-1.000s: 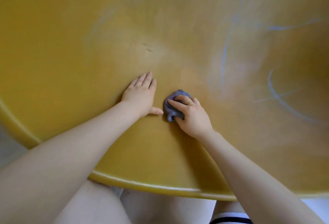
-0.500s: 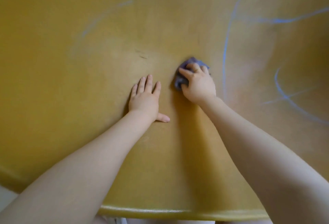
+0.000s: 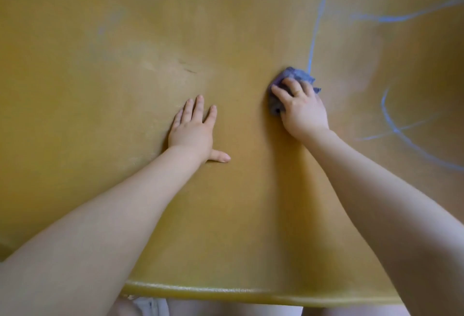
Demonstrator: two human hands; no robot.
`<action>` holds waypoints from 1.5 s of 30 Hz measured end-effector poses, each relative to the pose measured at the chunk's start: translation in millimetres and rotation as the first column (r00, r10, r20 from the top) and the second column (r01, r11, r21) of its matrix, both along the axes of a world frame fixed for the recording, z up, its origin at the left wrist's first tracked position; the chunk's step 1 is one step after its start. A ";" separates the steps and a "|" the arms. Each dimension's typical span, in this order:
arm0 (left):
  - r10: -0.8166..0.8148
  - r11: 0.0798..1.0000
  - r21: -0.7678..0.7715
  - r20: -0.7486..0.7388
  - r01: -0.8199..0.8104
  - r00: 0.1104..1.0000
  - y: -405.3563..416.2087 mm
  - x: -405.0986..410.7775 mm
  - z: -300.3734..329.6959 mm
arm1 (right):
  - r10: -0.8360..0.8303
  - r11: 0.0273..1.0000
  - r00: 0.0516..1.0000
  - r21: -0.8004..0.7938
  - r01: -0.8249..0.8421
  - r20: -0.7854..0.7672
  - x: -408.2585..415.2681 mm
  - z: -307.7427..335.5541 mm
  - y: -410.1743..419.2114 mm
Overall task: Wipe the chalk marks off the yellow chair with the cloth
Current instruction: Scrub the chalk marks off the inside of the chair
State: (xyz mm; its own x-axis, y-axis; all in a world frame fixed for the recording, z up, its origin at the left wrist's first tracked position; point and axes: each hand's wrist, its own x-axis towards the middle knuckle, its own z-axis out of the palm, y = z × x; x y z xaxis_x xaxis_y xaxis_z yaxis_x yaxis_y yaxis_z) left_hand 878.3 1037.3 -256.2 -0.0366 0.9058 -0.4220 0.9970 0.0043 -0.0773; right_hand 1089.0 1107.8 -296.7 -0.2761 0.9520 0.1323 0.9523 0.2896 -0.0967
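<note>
**Cloth pressed to the yellow seat beside a blue chalk line**

We look down on the yellow chair [image 3: 105, 115], whose broad surface fills nearly the whole frame, with its rounded front rim running along the bottom edge. Our right hand [image 3: 302, 111], right of center, grips a bunched grey-blue cloth [image 3: 293, 76] and holds it against the seat; the fingers [image 3: 281, 92] are curled over the wad, which bulges out above and to the left of them. A thin ring [image 3: 297, 92] shows on one finger.

Our left hand [image 3: 193, 127] lies flat on the seat at the center of the frame, palm down, well apart from the cloth. Its four fingers are straight and only slightly parted, while the thumb sticks out sideways toward the lower right.

The chalk marks [image 3: 315, 29] sit mostly in the right part of the frame. One long blue line comes down from the top edge and ends just at the upper right of the cloth. Another streak crosses the upper right corner, and a curved stroke with a fainter crossing line lies at the right edge, level with our right wrist. Pale bluish smudges show faintly in the upper left.

A small dark scratch [image 3: 187, 67] marks the seat above our left hand.
</note>
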 end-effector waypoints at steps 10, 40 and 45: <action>0.027 0.999 -0.019 -0.010 -0.027 1.000 -9.9 17.0 9.6 | 0.067 0.987 0.973 -0.126 -0.096 -0.221 -9.0 -1.7 -88.0; -0.002 0.983 -0.181 0.106 0.021 0.994 -25.9 63.2 3.0 | 0.341 0.928 0.922 -0.094 -0.362 -0.185 17.3 -2.2 -102.2; 0.021 0.980 -0.198 0.091 -0.003 0.996 -20.5 64.1 1.1 | 0.149 0.983 0.983 -0.090 -0.159 -0.106 37.7 -2.2 -29.9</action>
State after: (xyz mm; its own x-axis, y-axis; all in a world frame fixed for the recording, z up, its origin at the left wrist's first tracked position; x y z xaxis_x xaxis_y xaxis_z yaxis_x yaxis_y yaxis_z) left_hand 942.4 1016.8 -255.1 0.0007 0.8037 -0.5950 0.9998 0.0101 0.0147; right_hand 1126.6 1078.0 -299.0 -0.4105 0.9088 0.0748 0.8814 0.4165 -0.2228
